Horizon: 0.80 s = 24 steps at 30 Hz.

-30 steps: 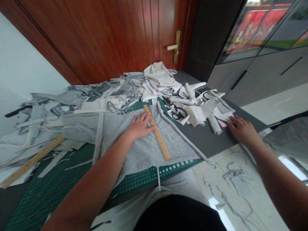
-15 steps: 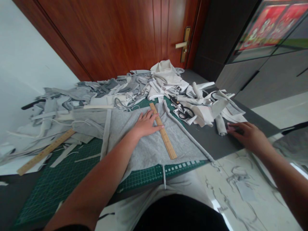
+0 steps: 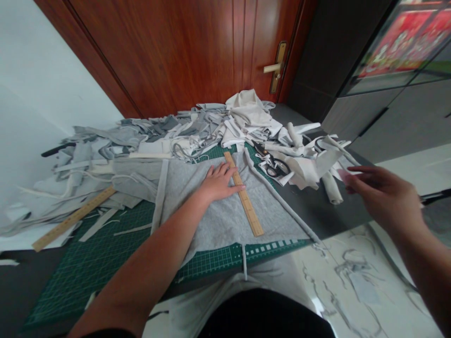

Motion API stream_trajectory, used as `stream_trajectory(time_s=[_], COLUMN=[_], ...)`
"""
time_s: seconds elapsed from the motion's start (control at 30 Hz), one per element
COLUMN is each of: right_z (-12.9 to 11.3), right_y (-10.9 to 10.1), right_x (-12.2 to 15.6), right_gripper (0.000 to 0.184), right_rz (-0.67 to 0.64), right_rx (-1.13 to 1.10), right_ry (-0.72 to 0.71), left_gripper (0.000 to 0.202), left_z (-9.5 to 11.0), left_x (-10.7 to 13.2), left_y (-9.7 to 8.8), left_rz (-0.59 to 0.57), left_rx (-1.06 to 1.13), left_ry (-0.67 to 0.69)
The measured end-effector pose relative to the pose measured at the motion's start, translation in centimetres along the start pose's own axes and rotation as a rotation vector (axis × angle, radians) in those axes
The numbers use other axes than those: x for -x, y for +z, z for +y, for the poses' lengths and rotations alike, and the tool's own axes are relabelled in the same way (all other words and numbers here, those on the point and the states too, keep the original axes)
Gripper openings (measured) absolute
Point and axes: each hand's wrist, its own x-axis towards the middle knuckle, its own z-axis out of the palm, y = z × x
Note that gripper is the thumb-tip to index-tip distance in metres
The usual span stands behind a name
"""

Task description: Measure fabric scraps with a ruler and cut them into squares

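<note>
My left hand [image 3: 221, 183] lies flat, fingers stretched, on a wooden ruler [image 3: 244, 199] that rests across a grey piece of fabric [image 3: 225, 211] on the green cutting mat [image 3: 88, 263]. My right hand [image 3: 384, 197] is raised above the dark table top at the right, its fingers pinched on a small pink piece of chalk [image 3: 343, 175]. Black scissors [image 3: 271, 162] lie among the white scraps beyond the ruler.
A heap of grey and white fabric scraps [image 3: 197, 131] covers the far side of the table. A second wooden ruler [image 3: 72, 218] lies at the left. A wooden door [image 3: 197, 51] with a brass handle [image 3: 273, 69] stands behind; marble floor [image 3: 352, 281] lies below right.
My right hand has picked the pink chalk up from the dark table and lifted it. The left hand stays on the ruler; the view has shifted slightly.
</note>
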Motion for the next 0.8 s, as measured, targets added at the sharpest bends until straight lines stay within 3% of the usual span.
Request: stream_trajectory(time_s=[0.03, 0.13, 0.23, 0.3, 0.37, 0.43, 0.6, 0.8], right_z=[-1.8, -6.4, -9.0, -10.0, -10.7, -11.1, -11.5, -12.8], right_y=[0.9, 4.9, 9.8, 12.8, 15.5, 17.7, 21.0, 22.5], right_x=[0.6, 1.9, 1.9, 1.5, 0.8, -0.1, -1.8, -1.5], right_gripper=[0.040, 0.039, 0.040, 0.034, 0.030, 0.028, 0.018, 0.027], right_rz=[-0.070, -0.467, -0.726, -0.813, -0.829, -0.791, -0.505, -0.456], right_rx=[-0.086, -0.408, -0.659, -0.734, -0.747, -0.678, -0.168, 0.214], right_ry=[-0.042, -0.098, 0.018, 0.118, 0.186, 0.153, -0.244, -0.496], left_gripper=[0.080, 0.079, 0.082, 0.084, 0.084, 0.083, 0.084, 0.097], left_z=[0.0, -0.1, 0.0, 0.1, 0.1, 0.0, -0.1, -0.1], left_x=[0.0, -0.1, -0.1, -0.1, -0.1, 0.0, -0.1, -0.4], left_y=[0.1, 0.1, 0.0, -0.1, -0.1, -0.1, 0.1, 0.5], left_rz=[0.000, -0.003, -0.012, -0.018, -0.021, -0.021, -0.010, -0.006], left_rx=[0.000, -0.003, -0.012, -0.013, -0.011, -0.007, 0.010, 0.037], left_ry=[0.001, -0.002, -0.005, -0.004, -0.002, -0.001, 0.002, -0.033])
